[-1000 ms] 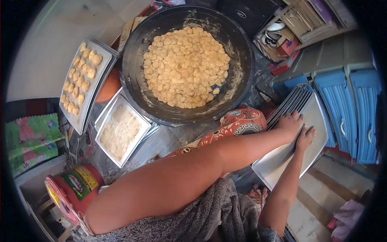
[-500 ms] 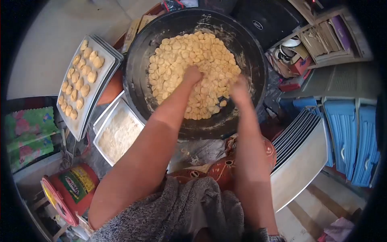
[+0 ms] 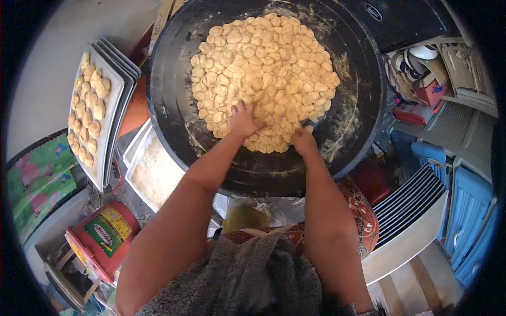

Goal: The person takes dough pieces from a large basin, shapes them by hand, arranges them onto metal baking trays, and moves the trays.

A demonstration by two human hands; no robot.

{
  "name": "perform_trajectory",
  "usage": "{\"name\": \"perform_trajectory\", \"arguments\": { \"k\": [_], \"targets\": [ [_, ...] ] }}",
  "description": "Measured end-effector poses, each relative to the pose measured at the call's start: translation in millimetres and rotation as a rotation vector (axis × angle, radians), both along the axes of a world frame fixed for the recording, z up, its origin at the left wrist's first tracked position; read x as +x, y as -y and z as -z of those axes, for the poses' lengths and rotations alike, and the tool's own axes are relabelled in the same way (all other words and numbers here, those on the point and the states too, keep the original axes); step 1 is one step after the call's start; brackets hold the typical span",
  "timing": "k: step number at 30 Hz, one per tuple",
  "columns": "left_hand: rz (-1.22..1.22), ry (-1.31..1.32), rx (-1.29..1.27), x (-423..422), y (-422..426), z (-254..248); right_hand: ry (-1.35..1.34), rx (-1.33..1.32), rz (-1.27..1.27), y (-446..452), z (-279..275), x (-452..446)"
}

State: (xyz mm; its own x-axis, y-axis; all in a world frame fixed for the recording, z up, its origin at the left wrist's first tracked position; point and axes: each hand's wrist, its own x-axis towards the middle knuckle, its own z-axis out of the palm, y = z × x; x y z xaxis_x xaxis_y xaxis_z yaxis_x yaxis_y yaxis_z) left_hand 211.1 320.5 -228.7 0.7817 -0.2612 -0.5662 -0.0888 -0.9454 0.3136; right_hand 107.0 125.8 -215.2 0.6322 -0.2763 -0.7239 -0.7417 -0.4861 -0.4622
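Note:
A large heap of small, round, pale-yellow dough pieces (image 3: 274, 68) lies in a wide black basin (image 3: 353, 105). My left hand (image 3: 243, 121) rests on the near left side of the heap, fingers spread over the pieces, holding nothing visible. At the near right edge of the heap is my right hand (image 3: 304, 141), its fingers curled down. A small dark bluish patch shows just beyond those fingers; whether they grip it I cannot make out.
Left of the basin, stacked metal trays (image 3: 117, 79) carry rows of dough pieces (image 3: 89, 108) on top. A pan with pale flour-like powder (image 3: 155, 171) sits nearer me. A red bucket (image 3: 105, 239) stands lower left. Upright trays (image 3: 411, 205) and blue drawers (image 3: 466, 210) are right.
My left hand has come back toward me and opened over the pieces. My right hand has drawn in lower along the heap's near edge. The view has shifted, and the basin appears larger.

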Motion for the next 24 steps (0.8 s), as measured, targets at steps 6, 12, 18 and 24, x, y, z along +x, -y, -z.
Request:
{"name": "perform_trajectory", "arguments": {
  "k": [6, 12, 18, 24],
  "targets": [
    [-0.112, 0.212, -0.200, 79.0, -29.2, 89.6, 0.028, 0.068, 0.054, 11.2, 48.6, -9.5],
    [-0.170, -0.028, 0.068, 5.4, 66.5, -11.8, 0.027, -0.022, 0.134, 13.7, 28.9, -1.6],
    [0.104, -0.188, -0.236, -31.6, 66.7, -19.1, 0.094, -0.018, 0.121, 11.4, 32.3, -4.6],
    [0.430, 0.370, -0.254, 47.3, 127.7, 40.5, 0.089, -0.098, 0.170, 12.8, 37.2, -15.9]
  ]
}}
